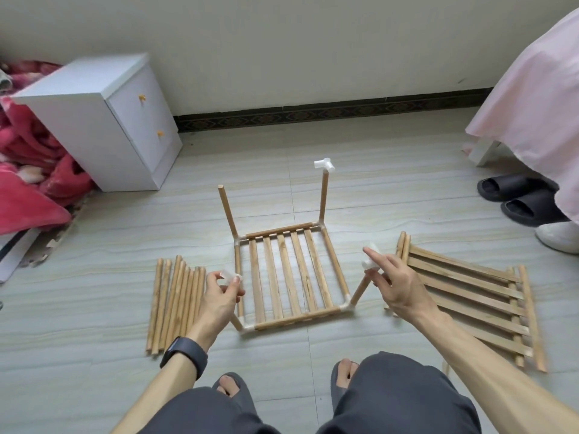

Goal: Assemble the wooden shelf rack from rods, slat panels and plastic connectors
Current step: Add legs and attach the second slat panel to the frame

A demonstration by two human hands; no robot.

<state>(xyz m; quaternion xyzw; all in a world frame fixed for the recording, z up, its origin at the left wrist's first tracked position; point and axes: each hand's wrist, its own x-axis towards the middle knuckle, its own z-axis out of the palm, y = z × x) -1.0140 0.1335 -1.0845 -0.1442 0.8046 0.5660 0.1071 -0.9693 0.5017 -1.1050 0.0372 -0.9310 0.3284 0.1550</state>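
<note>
1. The bottom tier sat on the floor (391,195) before my feet. It was one slat panel (282,270) framed by rods and plastic corners, laid flat so that four uprights could stand from it.
2. My right grip (394,283) pinched a white connector (369,262) at the top of the near-right upright (360,289), forefinger stretched out above it. I judged I held it there to seat it on the rod end.
3. My left grip (221,296) was narrow around a second connector (230,277), close above the near-left upright (237,322), ready for that rod.
4. The far-right upright (323,195) already wore its top connector (324,164), while the far-left upright (228,211) stood bare. By my reckoning the capping was partway done.
5. The loose rods (175,305) lay bundled to my left and the spare slat panels (470,305) were stacked to my right, each beside the hand that would reach for it.
</note>
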